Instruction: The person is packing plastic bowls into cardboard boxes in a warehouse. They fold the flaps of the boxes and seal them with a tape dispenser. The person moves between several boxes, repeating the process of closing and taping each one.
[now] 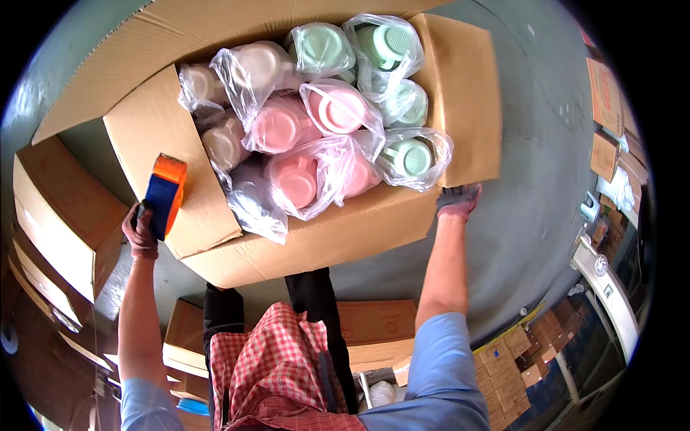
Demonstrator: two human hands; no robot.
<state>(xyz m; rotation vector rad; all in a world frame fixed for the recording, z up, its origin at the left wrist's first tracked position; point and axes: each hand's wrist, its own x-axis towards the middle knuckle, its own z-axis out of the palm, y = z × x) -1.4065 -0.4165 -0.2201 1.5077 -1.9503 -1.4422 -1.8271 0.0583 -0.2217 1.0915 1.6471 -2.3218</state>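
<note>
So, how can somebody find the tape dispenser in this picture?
Start at the big open cardboard box full of bagged pastel jugs. Go to its left flap; the gloved left hand holds the tape dispenser against it. It alone is orange and blue.

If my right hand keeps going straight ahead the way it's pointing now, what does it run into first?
The right hand points up the picture at the cardboard box, by its corner. Straight on, it would most likely meet the right flap just above its fingertips; it may be touching already. The bagged green jug lies farther left.
</note>
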